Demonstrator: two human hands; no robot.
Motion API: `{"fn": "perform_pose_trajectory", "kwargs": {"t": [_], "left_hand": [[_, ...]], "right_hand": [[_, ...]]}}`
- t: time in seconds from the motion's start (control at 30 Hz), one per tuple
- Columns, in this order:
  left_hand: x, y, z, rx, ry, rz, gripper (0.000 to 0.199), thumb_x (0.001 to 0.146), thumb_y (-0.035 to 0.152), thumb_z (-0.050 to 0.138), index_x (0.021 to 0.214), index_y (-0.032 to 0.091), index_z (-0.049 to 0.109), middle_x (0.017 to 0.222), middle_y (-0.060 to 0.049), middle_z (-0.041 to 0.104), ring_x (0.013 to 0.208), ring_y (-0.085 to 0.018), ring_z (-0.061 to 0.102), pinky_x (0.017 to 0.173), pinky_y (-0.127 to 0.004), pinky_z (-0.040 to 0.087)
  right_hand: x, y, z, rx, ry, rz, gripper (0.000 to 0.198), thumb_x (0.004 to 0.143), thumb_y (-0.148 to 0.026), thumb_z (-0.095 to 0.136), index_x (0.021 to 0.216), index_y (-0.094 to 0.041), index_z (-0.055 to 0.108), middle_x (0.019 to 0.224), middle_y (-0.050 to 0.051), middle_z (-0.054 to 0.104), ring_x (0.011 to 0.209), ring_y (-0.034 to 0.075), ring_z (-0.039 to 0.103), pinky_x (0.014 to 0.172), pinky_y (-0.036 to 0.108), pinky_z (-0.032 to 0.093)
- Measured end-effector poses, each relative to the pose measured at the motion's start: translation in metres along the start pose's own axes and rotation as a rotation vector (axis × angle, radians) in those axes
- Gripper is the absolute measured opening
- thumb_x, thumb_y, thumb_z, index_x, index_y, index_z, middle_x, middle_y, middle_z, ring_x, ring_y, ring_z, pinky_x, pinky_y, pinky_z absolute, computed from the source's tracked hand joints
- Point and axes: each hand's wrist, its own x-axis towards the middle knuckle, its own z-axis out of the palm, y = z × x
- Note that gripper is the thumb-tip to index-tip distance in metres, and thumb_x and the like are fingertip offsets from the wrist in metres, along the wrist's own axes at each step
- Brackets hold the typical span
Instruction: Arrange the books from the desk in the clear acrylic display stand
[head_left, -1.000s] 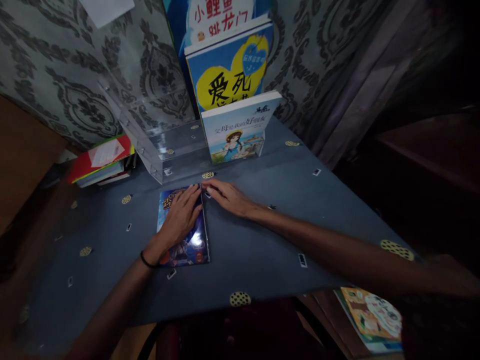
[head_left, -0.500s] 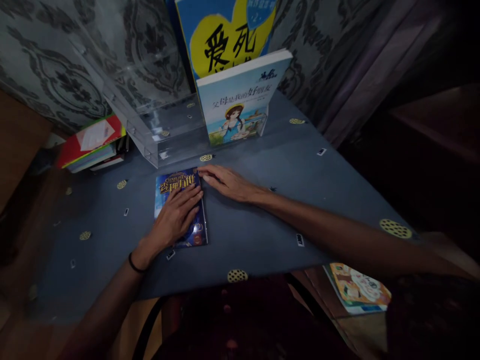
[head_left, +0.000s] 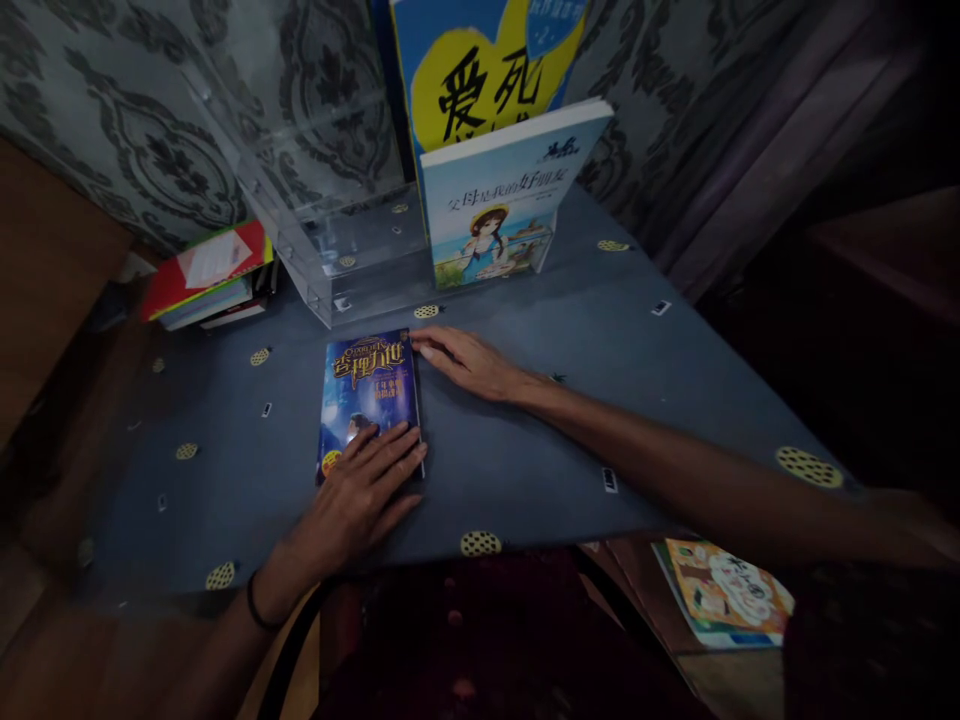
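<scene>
Bare left hand [head_left: 364,492]: is sliding from mid-cover toward the near edge of the glossy dark-blue rectangular book [head_left: 371,398].
Book cover: smaller orange lettering [head_left: 389,389] is coming into view.

On the worktop [head_left: 517,470] we see a flat book [head_left: 375,390] before the rack [head_left: 319,300], a book pile [head_left: 214,268] left of it and, perhaps inside its right part, upright books [head_left: 517,200].

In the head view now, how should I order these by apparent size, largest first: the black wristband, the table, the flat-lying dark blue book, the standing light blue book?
1. Table
2. Standing light blue book
3. Dark blue book, partly covered by the left hand
4. Black wristband
</scene>
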Motion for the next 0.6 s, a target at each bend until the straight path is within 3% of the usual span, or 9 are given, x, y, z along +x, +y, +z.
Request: {"fn": "perform_pose_trajectory", "kwargs": {"t": [0.33, 0.6], "left_hand": [[0.012, 0.007, 0.003, 0.176, 0.018, -0.007, 0.029, 0.104, 0.025, 0.049, 0.13, 0.016, 0.06, 0.136, -0.014, 0.067, 0.124, -0.027, 0.064, 0.104, -0.049, 0.052], [0.01, 0.009, 0.005, 0.13, 0.083, -0.043, 0.03, 0.106, 0.018, 0.044, 0.131, 0.017, 0.059, 0.134, -0.013, 0.068, 0.123, -0.024, 0.066, 0.105, -0.047, 0.053]], "right_hand": [[-0.008, -0.004, -0.002, -0.025, -0.03, 0.001, 0.037, 0.106, -0.035, 0.04, 0.132, -0.018, 0.062, 0.128, 0.012, 0.07, 0.118, 0.025, 0.064, 0.104, 0.048, 0.049], [-0.009, -0.009, -0.004, -0.04, -0.06, 0.01, 0.038, 0.107, -0.035, 0.04, 0.132, -0.018, 0.062, 0.127, 0.013, 0.07, 0.118, 0.025, 0.064, 0.105, 0.048, 0.048]]}}
